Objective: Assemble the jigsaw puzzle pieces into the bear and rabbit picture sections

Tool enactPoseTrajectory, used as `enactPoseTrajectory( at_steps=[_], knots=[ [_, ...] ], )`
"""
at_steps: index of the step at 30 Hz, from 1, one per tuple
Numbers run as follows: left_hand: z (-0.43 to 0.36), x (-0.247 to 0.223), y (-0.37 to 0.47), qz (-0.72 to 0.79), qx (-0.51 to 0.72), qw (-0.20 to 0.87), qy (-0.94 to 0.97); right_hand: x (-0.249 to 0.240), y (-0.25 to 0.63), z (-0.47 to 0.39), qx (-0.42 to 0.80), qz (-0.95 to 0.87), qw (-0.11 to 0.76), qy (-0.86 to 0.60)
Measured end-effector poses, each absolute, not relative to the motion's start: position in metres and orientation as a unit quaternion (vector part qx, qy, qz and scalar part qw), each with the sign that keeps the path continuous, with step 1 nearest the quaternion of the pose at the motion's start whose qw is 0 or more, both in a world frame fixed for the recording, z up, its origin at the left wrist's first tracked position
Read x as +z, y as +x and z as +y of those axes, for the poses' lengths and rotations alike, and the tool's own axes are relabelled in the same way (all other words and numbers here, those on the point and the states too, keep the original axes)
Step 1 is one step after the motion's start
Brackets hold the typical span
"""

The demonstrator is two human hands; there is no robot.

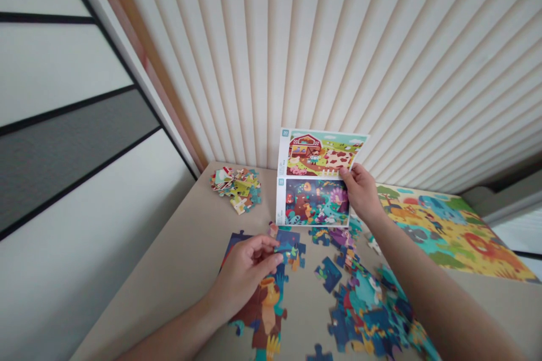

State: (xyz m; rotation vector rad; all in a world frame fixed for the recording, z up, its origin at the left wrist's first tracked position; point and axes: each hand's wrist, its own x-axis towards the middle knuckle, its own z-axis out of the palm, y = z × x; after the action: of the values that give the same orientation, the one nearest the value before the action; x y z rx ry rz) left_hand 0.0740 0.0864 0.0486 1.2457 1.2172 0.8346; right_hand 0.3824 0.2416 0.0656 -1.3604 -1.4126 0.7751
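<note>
My right hand [363, 192] grips the right edge of a folded picture sheet [313, 177], thumb in front. The sheet stands upright and shows a farm picture above an undersea one. Over the partly joined dark-blue puzzle [269, 299], my left hand [249, 268] is closed, with finger and thumb at a blue puzzle piece [291, 243]. That hand covers part of the joined puzzle. A loose dark-blue piece [329, 274] lies to the right, beside a heap of mixed puzzle pieces [368, 316] partly hidden by my right forearm.
A small pile of puzzle pieces [237, 187] sits at the table's back left. At the right lies a yellow animal puzzle [449, 228]. A pleated cream blind [296, 45] rises behind the table [169, 259], and white panels [93, 225] stand at the left.
</note>
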Motion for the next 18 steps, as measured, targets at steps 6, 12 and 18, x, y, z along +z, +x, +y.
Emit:
enactPoseTrajectory(
  at_steps=[6,12,18],
  knots=[
    [0.087,0.044,0.072,0.516,0.361,0.565,0.532,0.068,0.379,0.241,0.32,-0.577,0.479,-0.58],
    [0.089,0.045,0.071,0.515,0.375,0.566,0.524,0.064,0.382,0.249,0.317,-0.573,0.481,-0.583],
    [0.092,0.047,0.07,0.518,0.376,0.56,0.526,0.052,0.388,0.259,0.315,-0.564,0.47,-0.602]
  ],
)
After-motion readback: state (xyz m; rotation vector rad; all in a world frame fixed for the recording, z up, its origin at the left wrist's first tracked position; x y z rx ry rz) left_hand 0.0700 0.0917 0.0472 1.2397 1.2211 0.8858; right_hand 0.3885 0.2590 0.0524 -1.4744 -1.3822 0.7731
